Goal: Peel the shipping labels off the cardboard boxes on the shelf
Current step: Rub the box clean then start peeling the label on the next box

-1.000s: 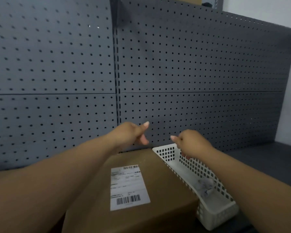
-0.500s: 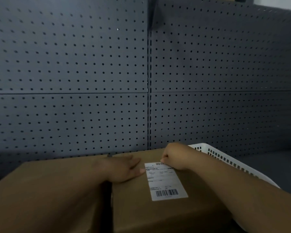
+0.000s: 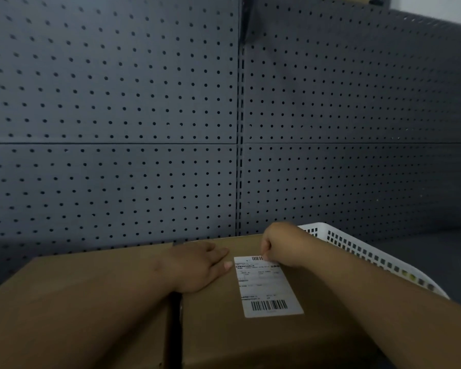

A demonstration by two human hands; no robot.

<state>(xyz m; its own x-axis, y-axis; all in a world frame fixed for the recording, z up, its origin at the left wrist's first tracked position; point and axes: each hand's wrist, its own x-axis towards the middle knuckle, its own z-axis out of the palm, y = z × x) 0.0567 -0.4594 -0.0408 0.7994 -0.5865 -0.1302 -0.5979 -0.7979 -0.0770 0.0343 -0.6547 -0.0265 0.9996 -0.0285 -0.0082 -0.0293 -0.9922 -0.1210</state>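
On the brown cardboard box (image 3: 218,331), the flat left hand (image 3: 197,265) presses; the right hand (image 3: 282,243) pinches the far edge of the white shipping label (image 3: 269,288).

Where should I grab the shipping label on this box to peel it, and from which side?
Take the shipping label by its far short edge, where the right hand pinches it. It lies flat, long side running toward you, so come from the far end and peel back toward the near barcode, the left hand pressing the box beside it.
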